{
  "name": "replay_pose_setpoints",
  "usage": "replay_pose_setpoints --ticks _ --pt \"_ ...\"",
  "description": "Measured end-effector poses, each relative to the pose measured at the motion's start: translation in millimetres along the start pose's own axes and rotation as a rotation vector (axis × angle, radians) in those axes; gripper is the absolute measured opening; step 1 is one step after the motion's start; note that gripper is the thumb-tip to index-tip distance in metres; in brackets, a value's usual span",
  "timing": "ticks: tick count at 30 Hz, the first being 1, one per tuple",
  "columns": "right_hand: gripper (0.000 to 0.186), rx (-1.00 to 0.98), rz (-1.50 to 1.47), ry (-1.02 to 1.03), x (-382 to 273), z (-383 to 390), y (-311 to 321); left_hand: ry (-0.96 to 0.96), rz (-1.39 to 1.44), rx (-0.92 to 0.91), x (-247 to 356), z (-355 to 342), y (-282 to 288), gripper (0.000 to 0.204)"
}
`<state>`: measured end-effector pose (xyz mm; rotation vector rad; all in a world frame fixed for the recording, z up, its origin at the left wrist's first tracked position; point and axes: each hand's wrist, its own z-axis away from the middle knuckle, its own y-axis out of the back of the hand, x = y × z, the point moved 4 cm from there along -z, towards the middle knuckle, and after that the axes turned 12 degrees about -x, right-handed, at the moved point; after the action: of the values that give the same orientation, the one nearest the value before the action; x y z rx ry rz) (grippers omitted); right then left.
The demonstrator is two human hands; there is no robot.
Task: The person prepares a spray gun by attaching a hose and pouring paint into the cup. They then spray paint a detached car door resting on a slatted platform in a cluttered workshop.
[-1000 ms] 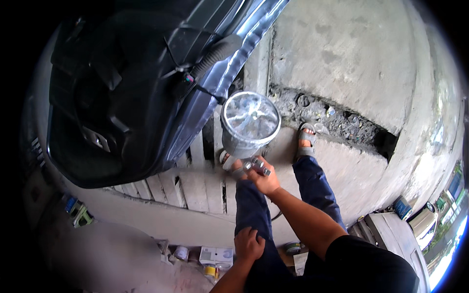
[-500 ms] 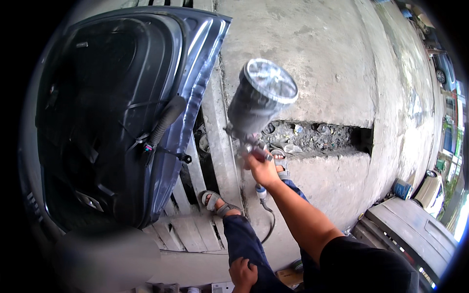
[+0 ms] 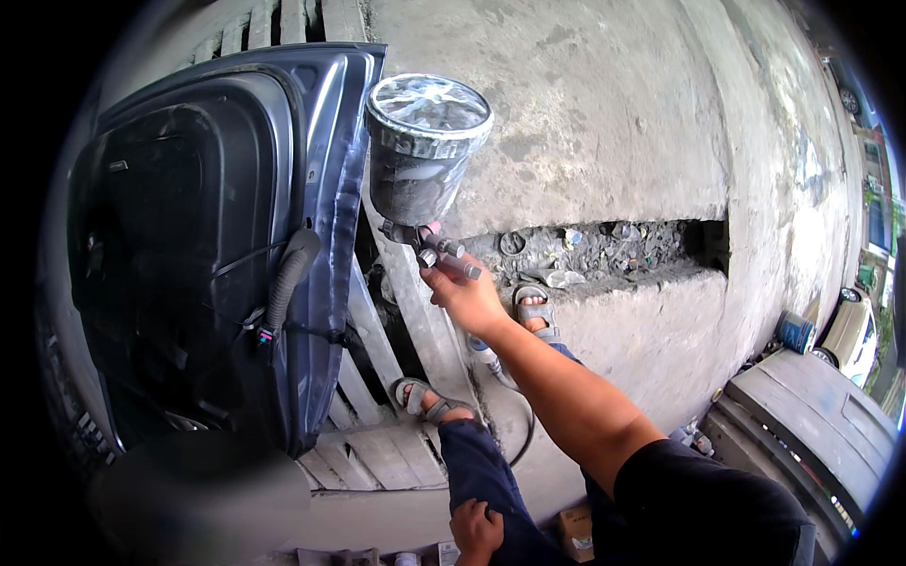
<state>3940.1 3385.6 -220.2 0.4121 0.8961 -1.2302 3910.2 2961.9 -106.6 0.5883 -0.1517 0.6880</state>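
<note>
In my right hand (image 3: 464, 294) is a paint spray gun (image 3: 432, 247), its fingers wrapped round the grip. A large dark cup (image 3: 422, 160) with a clear, paint-smeared lid tops the gun. The gun hangs over the floor, just beside the edge of a dark blue car door (image 3: 338, 170) on the left. That door shows its black inner trim panel (image 3: 156, 226), and a ribbed rubber cable sleeve (image 3: 286, 288) sticks out from it. Down at the lower edge, my left hand (image 3: 477, 528) rests on my thigh with fingers curled and nothing visible in it.
An air hose (image 3: 530, 429) loops down from the gun beside my sandalled feet. A rubble-filled trench (image 3: 604, 253) cuts into the concrete floor ahead. Grey slats with gaps (image 3: 373, 316) lie under the door. At right stand a grey panel (image 3: 821, 424) and a blue can (image 3: 796, 332).
My right hand has carried the spray gun left, nearer the door's edge, and the cup stands more upright. My left hand stays on my thigh. The view has shifted slightly.
</note>
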Motion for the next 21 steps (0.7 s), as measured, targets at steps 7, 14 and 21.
replay_pose_setpoints --ticks 7,14,21 --pt "0.025 0.050 -0.030 0.013 -22 -10 9 0.022 -0.035 -0.049 5 -3 6 0.023" --pt "0.023 0.091 0.015 0.043 -40 -15 17 0.028 -0.038 -0.036 10 -4 13 0.021" --pt "0.025 0.091 0.024 -0.004 -44 -6 11 0.051 -0.016 -0.060 13 -5 19 0.021"
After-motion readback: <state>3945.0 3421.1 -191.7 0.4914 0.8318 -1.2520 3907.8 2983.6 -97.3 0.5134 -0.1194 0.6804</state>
